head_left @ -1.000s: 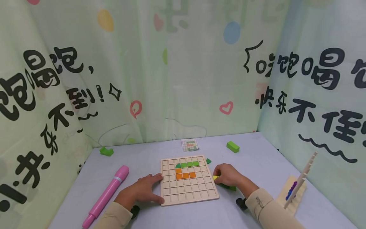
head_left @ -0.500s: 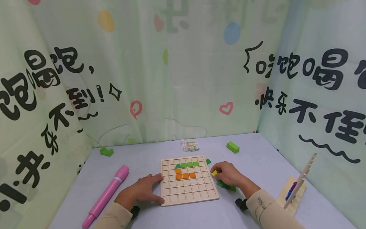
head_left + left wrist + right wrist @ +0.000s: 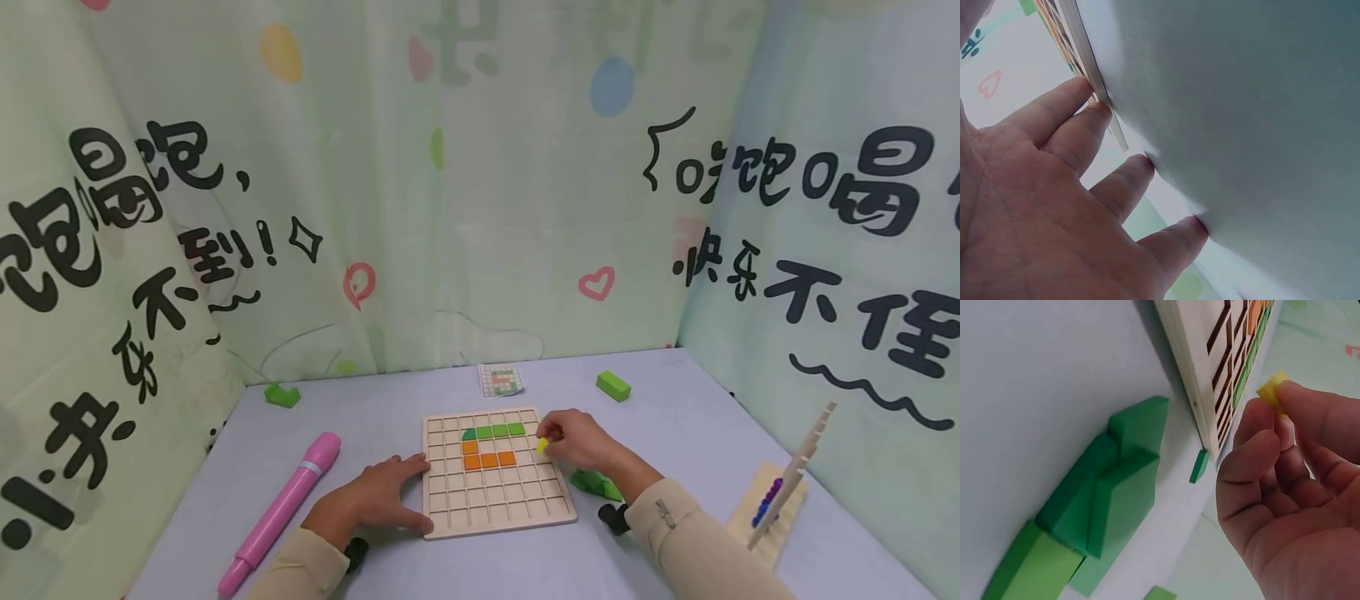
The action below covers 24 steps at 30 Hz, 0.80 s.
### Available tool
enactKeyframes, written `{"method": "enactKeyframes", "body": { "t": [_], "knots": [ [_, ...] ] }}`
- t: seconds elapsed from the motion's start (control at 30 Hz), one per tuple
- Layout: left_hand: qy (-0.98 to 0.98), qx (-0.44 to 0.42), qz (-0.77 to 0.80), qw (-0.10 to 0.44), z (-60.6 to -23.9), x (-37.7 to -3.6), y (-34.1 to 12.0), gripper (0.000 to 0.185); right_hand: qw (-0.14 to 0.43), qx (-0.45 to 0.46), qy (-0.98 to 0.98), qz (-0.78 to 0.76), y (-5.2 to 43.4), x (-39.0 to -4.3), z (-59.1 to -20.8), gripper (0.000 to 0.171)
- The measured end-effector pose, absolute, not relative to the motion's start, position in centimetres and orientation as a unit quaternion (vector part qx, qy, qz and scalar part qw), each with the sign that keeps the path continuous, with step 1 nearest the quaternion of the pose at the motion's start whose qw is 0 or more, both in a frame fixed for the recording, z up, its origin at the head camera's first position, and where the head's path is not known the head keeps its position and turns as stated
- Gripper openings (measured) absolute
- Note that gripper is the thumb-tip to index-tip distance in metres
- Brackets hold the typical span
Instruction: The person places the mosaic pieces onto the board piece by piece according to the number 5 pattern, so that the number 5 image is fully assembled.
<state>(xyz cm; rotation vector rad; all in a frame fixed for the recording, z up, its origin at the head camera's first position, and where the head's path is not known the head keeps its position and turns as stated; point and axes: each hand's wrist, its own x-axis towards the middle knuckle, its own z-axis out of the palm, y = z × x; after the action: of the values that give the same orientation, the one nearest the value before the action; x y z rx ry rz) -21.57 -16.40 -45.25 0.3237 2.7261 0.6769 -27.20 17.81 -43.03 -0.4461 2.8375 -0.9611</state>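
Note:
A square wooden grid board [image 3: 450,504] lies mid-table. Its cells hold a row of light green squares [image 3: 501,431], a dark green piece [image 3: 469,434] at the row's left end, and several orange squares [image 3: 489,460]. My left hand [image 3: 372,497] rests spread at the board's left side; its fingertips [image 3: 1099,111] touch the edge. Over the board's right edge, my right hand [image 3: 581,437] pinches a small yellow block [image 3: 1270,390] between thumb and index finger. Below that hand lies a pile of green blocks [image 3: 1125,481], partly hidden by the forearm in the head view.
A small dark green block [image 3: 1199,465] lies by the board's right edge. Farther back are a patterned grid card [image 3: 500,381], a green block [image 3: 613,385] and a notched green block [image 3: 282,395]. A pink stick [image 3: 288,508] lies left; a wooden beaded stand [image 3: 772,508] stands right.
My right hand has lifted the yellow block from beside the green pile and carried it left to the board's right edge. My left hand has stayed at the board.

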Motion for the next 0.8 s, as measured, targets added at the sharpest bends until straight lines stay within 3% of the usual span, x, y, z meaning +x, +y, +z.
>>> {"method": "enactKeyframes", "body": {
  "t": [0.27, 0.8],
  "knots": [
    [0.951, 0.114, 0.242, 0.156, -45.1, -21.5, -16.4, 0.092, 0.071, -0.176, 0.934, -0.303, 16.1, -28.0, -43.6, 0.014],
    [0.950, 0.120, 0.242, 0.154, -45.0, -21.4, -16.4, 0.092, 0.092, -0.146, 0.946, -0.275, 14.4, -29.2, -44.4, 0.012]
  ]
}}
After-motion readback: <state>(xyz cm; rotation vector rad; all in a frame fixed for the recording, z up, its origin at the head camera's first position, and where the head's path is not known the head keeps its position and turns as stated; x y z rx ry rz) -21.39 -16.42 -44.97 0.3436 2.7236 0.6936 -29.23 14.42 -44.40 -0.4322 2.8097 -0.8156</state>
